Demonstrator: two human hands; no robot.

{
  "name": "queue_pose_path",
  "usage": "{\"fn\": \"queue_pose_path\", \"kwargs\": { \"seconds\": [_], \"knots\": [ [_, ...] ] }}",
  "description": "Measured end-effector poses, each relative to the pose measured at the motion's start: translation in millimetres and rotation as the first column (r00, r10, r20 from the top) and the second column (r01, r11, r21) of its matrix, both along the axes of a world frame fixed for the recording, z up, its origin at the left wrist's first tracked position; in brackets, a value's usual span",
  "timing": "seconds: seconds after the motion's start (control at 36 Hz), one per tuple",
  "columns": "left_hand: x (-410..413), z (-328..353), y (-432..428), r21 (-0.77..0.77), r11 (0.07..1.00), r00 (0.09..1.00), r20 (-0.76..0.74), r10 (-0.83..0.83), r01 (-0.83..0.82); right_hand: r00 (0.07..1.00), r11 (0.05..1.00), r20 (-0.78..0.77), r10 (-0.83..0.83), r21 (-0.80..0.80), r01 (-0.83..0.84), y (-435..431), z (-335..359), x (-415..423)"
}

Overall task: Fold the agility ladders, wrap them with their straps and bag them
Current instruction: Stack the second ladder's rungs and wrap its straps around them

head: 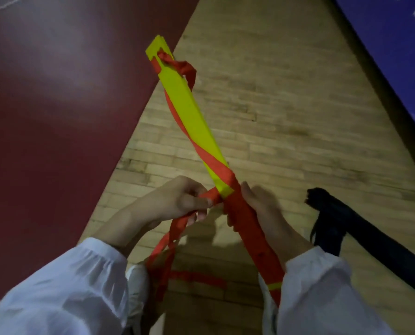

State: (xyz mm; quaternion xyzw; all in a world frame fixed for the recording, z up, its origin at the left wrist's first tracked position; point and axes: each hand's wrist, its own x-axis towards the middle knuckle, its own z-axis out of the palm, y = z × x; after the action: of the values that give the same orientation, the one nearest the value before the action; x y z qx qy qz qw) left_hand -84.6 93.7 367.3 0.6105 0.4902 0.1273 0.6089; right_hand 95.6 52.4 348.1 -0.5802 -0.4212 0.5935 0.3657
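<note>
A folded agility ladder (189, 110), a stack of yellow rungs, points up and away from me over the floor. Its red strap (211, 163) spirals around the stack and covers the near half in tight turns. My right hand (259, 209) grips the wrapped near part of the bundle. My left hand (177, 201) pinches the loose strap right beside the bundle, where it meets the wraps. The rest of the strap (165, 259) hangs down from that hand to the floor. A knot of red strap (180, 65) sits near the far end.
A black bag (361, 235) lies on the wooden floor (286, 105) to my right. A dark red floor area (56, 105) fills the left side, a blue mat (400, 44) the top right corner. My white shoe (136, 281) shows below the hanging strap.
</note>
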Motion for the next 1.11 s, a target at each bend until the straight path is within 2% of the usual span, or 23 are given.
{"fn": "queue_pose_path", "kwargs": {
  "seconds": [0.17,0.31,0.44,0.58,0.78,0.89,1.03,1.11],
  "knots": [
    [5.2,-4.0,-1.6,-0.059,0.978,0.972,0.108,0.208,-0.202,1.000,0.999,-0.020,0.012,-0.037,-0.013,13.3,-7.8,-3.0],
    [17.7,-0.2,-3.1,-0.123,0.965,0.959,0.138,0.247,-0.231,0.999,1.000,-0.045,-0.005,-0.023,0.004,12.2,-15.7,4.8],
    [21.1,0.5,2.1,-0.087,0.972,0.968,0.107,0.226,-0.217,0.998,1.000,-0.061,-0.008,-0.005,0.007,14.1,-20.1,7.5],
    [20.0,0.9,4.6,-0.105,0.970,0.970,0.076,0.230,-0.222,0.998,0.997,0.047,0.049,0.062,-0.052,16.2,-22.8,1.9],
    [24.3,-6.5,7.3,-0.125,0.963,0.959,0.128,0.253,-0.237,0.978,0.982,0.196,0.078,0.153,-0.109,16.4,-31.7,5.2],
    [23.6,-11.0,8.4,-0.149,0.968,0.965,0.140,0.222,-0.201,0.976,0.978,0.208,0.058,0.184,-0.097,13.1,-35.2,8.7],
    [20.5,-9.5,9.6,-0.138,0.986,0.982,0.145,0.118,-0.098,0.994,0.993,0.085,0.071,0.088,-0.079,10.6,-32.4,16.0],
    [18.6,-7.8,12.2,-0.147,0.988,0.986,0.149,0.068,-0.046,0.989,0.992,0.106,0.102,0.070,-0.109,11.6,-28.1,17.4]
  ]
}}
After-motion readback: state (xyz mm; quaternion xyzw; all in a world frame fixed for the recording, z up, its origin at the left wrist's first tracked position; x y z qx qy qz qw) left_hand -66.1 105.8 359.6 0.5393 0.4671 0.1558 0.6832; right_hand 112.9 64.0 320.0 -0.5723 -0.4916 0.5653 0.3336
